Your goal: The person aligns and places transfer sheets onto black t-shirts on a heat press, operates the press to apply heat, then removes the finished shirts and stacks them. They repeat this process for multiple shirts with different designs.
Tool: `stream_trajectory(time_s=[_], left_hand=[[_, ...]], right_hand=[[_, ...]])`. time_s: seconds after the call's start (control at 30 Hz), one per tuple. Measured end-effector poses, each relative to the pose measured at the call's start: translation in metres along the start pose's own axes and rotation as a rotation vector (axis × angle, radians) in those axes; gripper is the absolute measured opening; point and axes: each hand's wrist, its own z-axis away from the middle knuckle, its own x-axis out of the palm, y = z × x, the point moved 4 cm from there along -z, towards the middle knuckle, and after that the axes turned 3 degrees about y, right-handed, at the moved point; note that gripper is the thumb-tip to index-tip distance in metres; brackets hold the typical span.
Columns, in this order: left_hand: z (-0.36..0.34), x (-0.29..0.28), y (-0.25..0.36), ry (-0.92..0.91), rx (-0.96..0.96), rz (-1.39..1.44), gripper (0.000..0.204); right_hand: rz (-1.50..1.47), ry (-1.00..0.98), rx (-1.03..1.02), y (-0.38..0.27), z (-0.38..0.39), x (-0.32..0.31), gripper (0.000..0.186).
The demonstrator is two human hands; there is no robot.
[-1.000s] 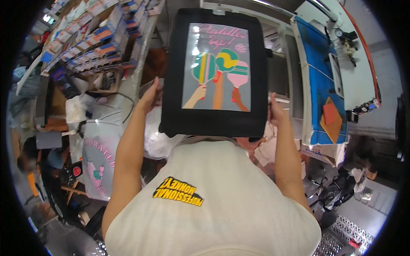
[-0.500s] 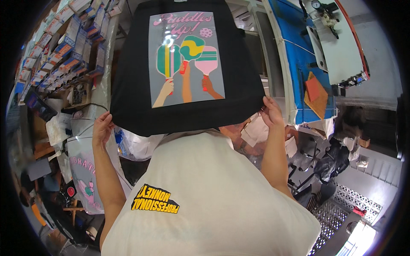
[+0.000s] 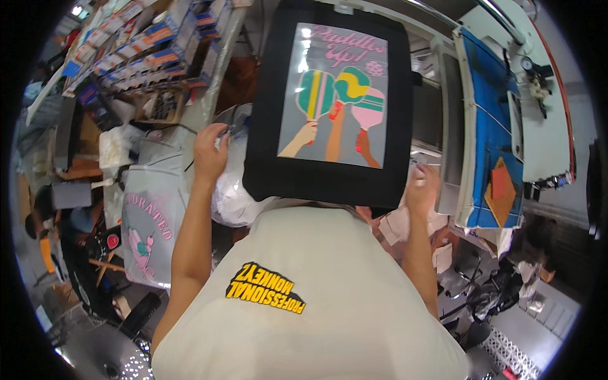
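The fingers of our left hand (image 3: 211,155) are half curled, a little apart from the left edge of the black shirt (image 3: 266,145); those of our right hand (image 3: 424,187) are bent just beside its right edge. We see no cloth gripped in either, though whether something thin is pinched there we cannot tell. The shirt lies face up between our hands, looking smooth, with a glossy print (image 3: 373,88) of three paddles on its front. To do this smoothing and setting well, we judge it best to draw both sides out evenly, keep the print square to the shirt, and leave no fold under it; a one-sided tug could skew it. Our cream top (image 3: 329,253) is just below the shirt. Left of the shirt are a clear bag (image 3: 234,199) and, farther out, a grey package (image 3: 142,209); at its upper left stand boxes (image 3: 158,50). Right of the shirt is a blue pad (image 3: 484,107) bearing a brown sheet (image 3: 500,206), and beyond the pad, a gauge (image 3: 527,63).
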Motion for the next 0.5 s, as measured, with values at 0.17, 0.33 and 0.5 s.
stream_trajectory(time_s=[0.17,0.33,0.5], left_hand=[[0.000,0.048,0.089,-0.109,0.341,0.078,0.024],[0.004,0.058,0.089,-0.126,0.328,0.090,0.026],[0.006,0.061,0.083,-0.119,0.311,0.114,0.028]], right_hand=[[-0.148,-0.078,-0.322,-0.098,-0.018,0.020,0.024],[-0.144,-0.125,-0.338,-0.092,-0.014,0.030,0.026],[-0.151,-0.080,-0.372,-0.092,-0.013,0.032,0.028]])
